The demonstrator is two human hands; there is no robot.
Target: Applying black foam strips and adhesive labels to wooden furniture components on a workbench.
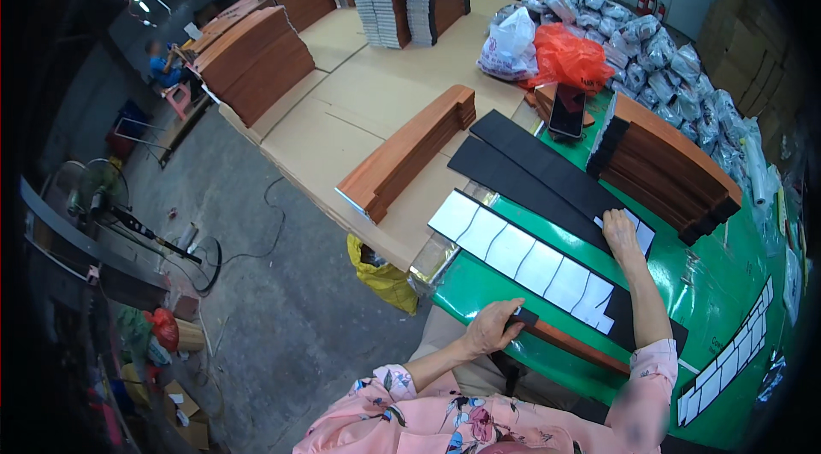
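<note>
The left grip (490, 328) holds a brown board (578, 347); the right grip (622, 234) touches white labels (643, 234), its closing I cannot tell.

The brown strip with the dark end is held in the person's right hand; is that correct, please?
The hand is wrong: the head view shows the brown strip with the dark end held in the person's left hand, not the right hand.

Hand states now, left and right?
Left hand: closed, holding the brown board by its black end.
Right hand: touching white stickers on a black strip; grip can't be told.
</note>
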